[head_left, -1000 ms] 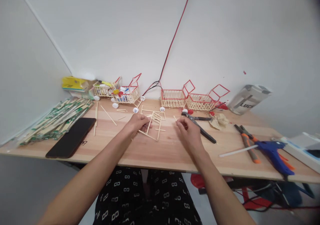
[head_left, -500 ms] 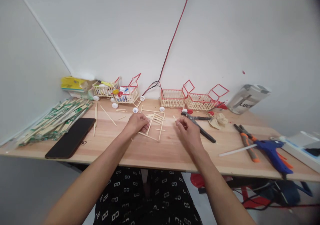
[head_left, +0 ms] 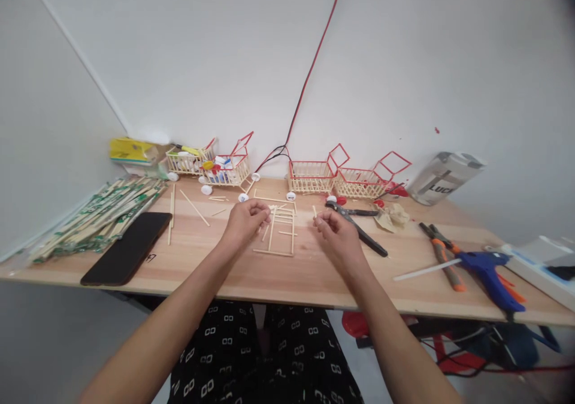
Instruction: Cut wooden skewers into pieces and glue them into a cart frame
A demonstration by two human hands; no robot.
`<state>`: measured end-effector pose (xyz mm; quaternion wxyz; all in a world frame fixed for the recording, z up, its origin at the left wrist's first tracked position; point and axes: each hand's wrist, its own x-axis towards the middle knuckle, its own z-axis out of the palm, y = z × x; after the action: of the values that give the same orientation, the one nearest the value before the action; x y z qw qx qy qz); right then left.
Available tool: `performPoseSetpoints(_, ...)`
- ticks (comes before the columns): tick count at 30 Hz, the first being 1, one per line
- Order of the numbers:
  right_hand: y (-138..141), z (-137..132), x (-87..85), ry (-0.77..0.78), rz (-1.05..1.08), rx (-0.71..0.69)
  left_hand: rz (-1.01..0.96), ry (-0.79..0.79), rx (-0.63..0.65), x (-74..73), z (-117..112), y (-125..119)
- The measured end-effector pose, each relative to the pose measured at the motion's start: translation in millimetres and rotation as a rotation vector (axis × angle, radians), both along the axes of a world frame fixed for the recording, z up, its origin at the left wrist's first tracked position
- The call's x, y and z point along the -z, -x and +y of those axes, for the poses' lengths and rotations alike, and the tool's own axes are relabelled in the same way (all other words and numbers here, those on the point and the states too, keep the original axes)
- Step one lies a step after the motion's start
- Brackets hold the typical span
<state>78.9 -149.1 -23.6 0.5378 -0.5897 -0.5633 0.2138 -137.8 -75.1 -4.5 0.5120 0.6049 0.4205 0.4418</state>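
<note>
A small flat frame of thin wooden sticks lies on the table before me, with short crosspieces near its far end. My left hand is closed at its far left corner, thumb and forefinger pinched on it. A loose short stick rests beside that hand. To the right of the frame, my right hand pinches a short wooden stick that points upward. Another stick-built outline lies just behind the frame. Cutting pliers with black handles lie behind my right hand.
Several small stick carts with red trim stand along the wall. Left are bagged sticks, a phone and loose sticks. Right are orange-handled pliers, a blue glue gun and a tilted can.
The stick frame has turned straighter and shifted slightly right. My left hand has moved a little away toward the frame's far corner. My right hand has barely moved, its stick now more upright.
</note>
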Motion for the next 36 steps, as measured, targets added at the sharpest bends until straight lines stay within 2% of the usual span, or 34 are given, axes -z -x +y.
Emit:
performPoseSetpoints(4, 4.3, -1.4, -3.4, 0.057, 0.145, -0.168, -0.066, -0.013, 0.107, -10.8, -16.6, -14.1)
performPoseSetpoints(7, 8.5, -4.0, -5.7, 0.061, 0.131, -0.253, -0.099, -0.001, 0.191, -16.3, -29.3, -28.9)
performPoseSetpoints(10, 11.0, -6.2, -6.9, 0.058, 0.097, -0.317, -0.139, 0.004, 0.210, -14.8, -34.6, -40.9)
performPoseSetpoints(15, 13.5, -6.7, -5.3, 0.070, 0.049, -0.332, -0.179, -0.023, 0.214, -4.4, -31.2, -48.1)
performPoseSetpoints(18, 15.5, -7.7, -5.4, 0.058, -0.007, -0.286, -0.182, -0.051, 0.212, -0.5, -29.2, -46.5)
performPoseSetpoints(21, 10.9, -14.9, -9.2, -0.023, -0.077, -0.134, -0.187, -0.066, 0.137, 0.1, -28.9, -41.8)
performPoseSetpoints(23, -1.6, -25.8, -13.6, -0.086, -0.107, 0.008, -0.217, -0.075, 0.101, -0.5, -29.5, -38.0)
performPoseSetpoints(25, -24.8, -41.7, -18.7, -0.111, -0.157, 0.175, -0.285, -0.062, 0.114, -1.2, -30.1, -35.0)
performPoseSetpoints(28, -77.6, -72.4, -24.9, -0.111, -0.307, 0.487, -0.393, 0.002, 0.162, -1.2, -30.0, -33.3)
performPoseSetpoints(31, -139.5, -104.9, -24.8, 0.053, -0.630, 0.795, -0.446, 0.070, 0.167, 0.8, -28.5, -34.1)
performPoseSetpoints(33, -177.3, -122.8, -19.7, 0.216, -0.792, 0.887, -0.464, 0.122, 0.172, 2.8, -27.3, -35.0)
performPoseSetpoints(36, -221.8, -138.6, -7.8, 0.608, -0.851, 0.949, -0.469, 0.186, 0.171, 5.2, -27.0, -35.4)
